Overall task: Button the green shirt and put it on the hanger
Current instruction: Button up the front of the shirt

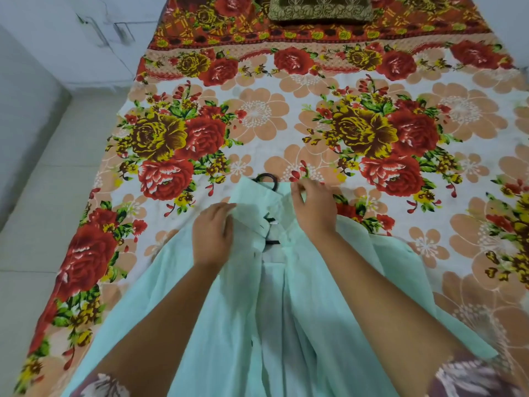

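one green shirt in left hand, right hand, bedsheet, cushion

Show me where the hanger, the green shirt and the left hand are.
hanger (266,175), head view, dark hook above collar
green shirt (229,325), head view, front panel
left hand (213,233), head view, back of hand

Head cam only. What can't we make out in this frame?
Hanger: head view, only hook and neck bits show; green shirt covers the rest.
Shirt hem: head view, cut off by bottom edge.
Collar fastening: too small to tell, between left hand and right hand.
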